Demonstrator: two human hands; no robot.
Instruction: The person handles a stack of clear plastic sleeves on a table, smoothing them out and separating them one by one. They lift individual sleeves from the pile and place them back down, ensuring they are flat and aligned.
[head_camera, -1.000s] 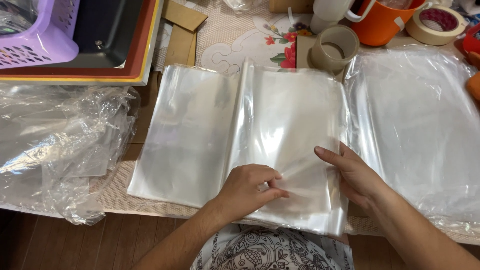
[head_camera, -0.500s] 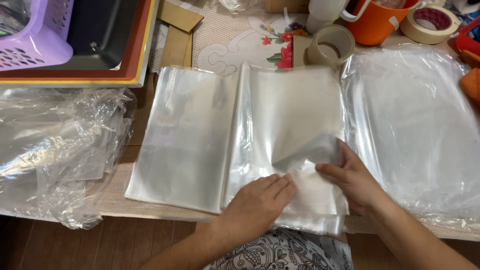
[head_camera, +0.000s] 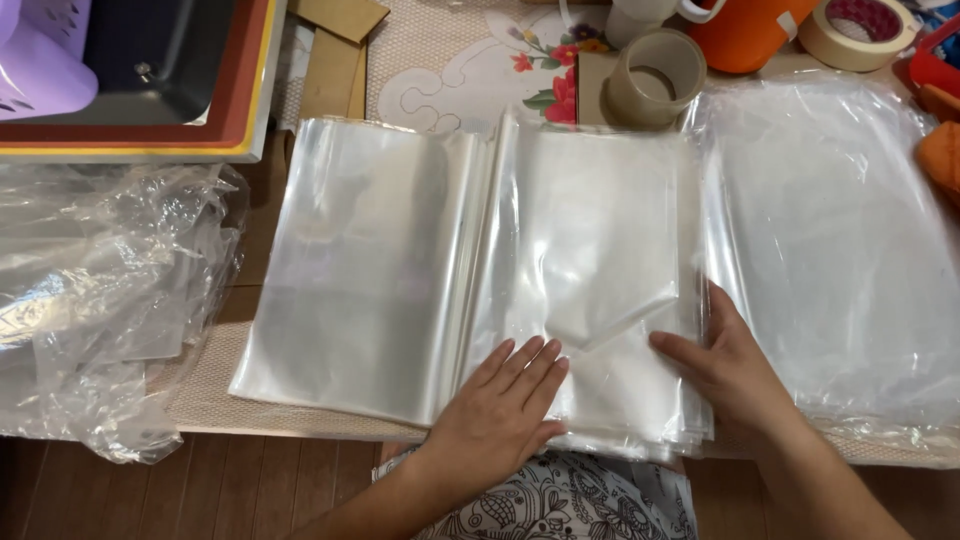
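1. The middle stack of clear plastic bags (head_camera: 590, 250) lies flat on the bench (head_camera: 440, 60), between a second spread of clear bags (head_camera: 370, 270) on its left and a third pile of clear plastic (head_camera: 840, 250) on its right.
2. The left hand (head_camera: 500, 405) rests palm down on the near edge of the middle stack, fingers spread and flat. Its grip is open and pinches nothing.
3. The right hand (head_camera: 735, 375) lies flat at the stack's right near corner, also open, with the fingertips pointing toward a lifted fold in the top sheet (head_camera: 610, 320).
4. To do this step well, I judge that the left palm should press the lower layers down while the right fingertips slide only the top sheet. A light, sideways rub should separate 1 layer. Thin film clings, so pulling fast could drag several bags at once.
5. Compared with 0.5 s ago, the top sheet's raised corner has dropped lower and flatter. The right hand has let go of it and opened out.
6. Compared with 1 s ago, the left hand has uncurled from a pinch into a flat press.
7. The crumpled plastic (head_camera: 100, 300) at the left, the 2 tape rolls (head_camera: 655, 78) and the orange container (head_camera: 750, 30) lie where they did.
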